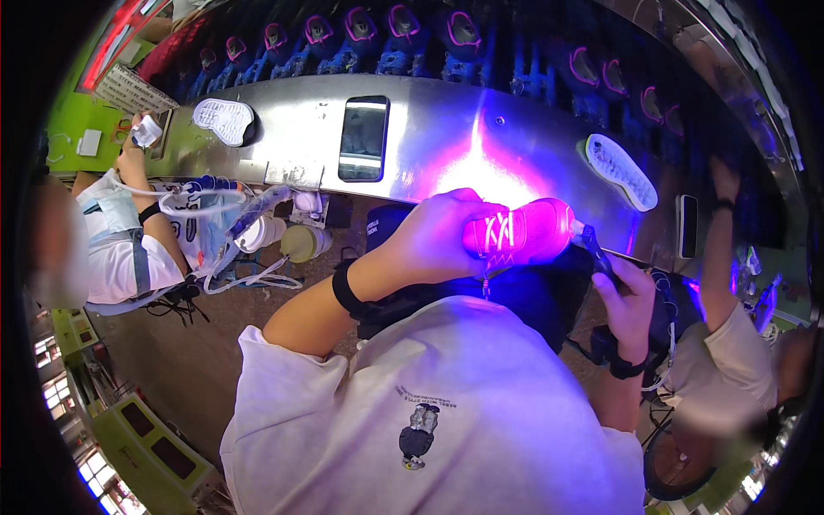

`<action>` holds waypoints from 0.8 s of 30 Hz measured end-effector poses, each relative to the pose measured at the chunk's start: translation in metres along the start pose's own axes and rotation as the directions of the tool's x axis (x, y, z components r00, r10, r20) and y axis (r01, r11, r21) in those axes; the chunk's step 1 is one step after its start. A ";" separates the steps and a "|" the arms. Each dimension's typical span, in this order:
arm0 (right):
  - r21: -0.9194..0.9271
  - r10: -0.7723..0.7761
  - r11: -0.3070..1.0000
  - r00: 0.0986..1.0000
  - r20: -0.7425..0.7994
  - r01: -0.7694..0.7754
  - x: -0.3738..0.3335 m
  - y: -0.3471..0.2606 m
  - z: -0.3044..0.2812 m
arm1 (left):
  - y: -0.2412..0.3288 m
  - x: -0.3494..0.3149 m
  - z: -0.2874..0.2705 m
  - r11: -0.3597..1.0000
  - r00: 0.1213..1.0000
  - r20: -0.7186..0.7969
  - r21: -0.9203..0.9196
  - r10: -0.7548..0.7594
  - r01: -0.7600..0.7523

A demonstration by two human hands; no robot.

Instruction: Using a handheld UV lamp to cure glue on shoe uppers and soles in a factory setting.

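"Where can your left hand pass?"
"Over the bare metal of the bench, between the dark phone and the pink shoe."
"And your right hand?"
"You have less room: the white sole lies beyond it, a second phone to its right. Past the bench, a row of shoes bars you."

The left hand grips a pink laced shoe, the right hand a slim black tool at its toe. The silver metal table carries 2 white soles.
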State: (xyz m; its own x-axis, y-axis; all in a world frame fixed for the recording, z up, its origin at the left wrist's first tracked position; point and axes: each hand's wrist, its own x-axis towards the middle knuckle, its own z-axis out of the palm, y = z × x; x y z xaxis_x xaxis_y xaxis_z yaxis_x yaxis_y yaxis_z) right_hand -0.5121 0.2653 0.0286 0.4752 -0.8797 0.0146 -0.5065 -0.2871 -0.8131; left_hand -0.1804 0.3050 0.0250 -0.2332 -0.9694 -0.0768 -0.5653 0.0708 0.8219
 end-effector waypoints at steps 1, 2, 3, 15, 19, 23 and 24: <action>0.194 0.122 0.974 0.992 -0.007 -0.119 -0.003 0.005 0.009 | -0.003 -0.002 0.002 0.998 1.000 0.002 -0.060 -0.007 0.007; 0.381 0.243 0.896 0.970 0.008 -0.227 -0.004 0.006 0.014 | -0.005 -0.003 0.004 0.993 1.000 0.008 -0.120 -0.012 0.013; 0.376 0.238 0.900 0.971 0.001 -0.221 -0.001 0.004 0.017 | -0.006 -0.004 0.006 0.993 1.000 0.003 -0.120 -0.003 0.004; 0.306 0.268 0.909 0.959 0.089 -0.282 0.024 0.010 -0.017 | 0.005 0.017 0.023 0.828 0.982 0.186 -0.547 -0.027 0.126; 0.348 0.247 0.902 0.967 0.069 -0.255 0.015 0.020 -0.018 | 0.000 0.027 0.042 0.775 0.972 0.226 -0.601 -0.067 0.193; 0.382 0.270 0.885 0.962 0.047 -0.267 -0.003 0.049 -0.001 | 0.005 0.029 0.051 0.617 0.931 0.307 -0.699 -0.198 0.361; 0.411 0.261 0.876 0.965 0.037 -0.253 -0.006 0.052 0.004 | 0.006 0.029 0.052 0.550 0.904 0.343 -0.718 -0.254 0.427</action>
State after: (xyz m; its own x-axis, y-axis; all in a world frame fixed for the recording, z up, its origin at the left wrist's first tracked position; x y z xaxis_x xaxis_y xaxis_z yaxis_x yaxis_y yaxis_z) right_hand -0.5385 0.2573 -0.0161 0.3529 -0.9094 -0.2199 -0.2686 0.1267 -0.9549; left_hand -0.2319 0.2893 -0.0018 -0.3390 -0.8141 -0.4716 0.1579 -0.5434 0.8245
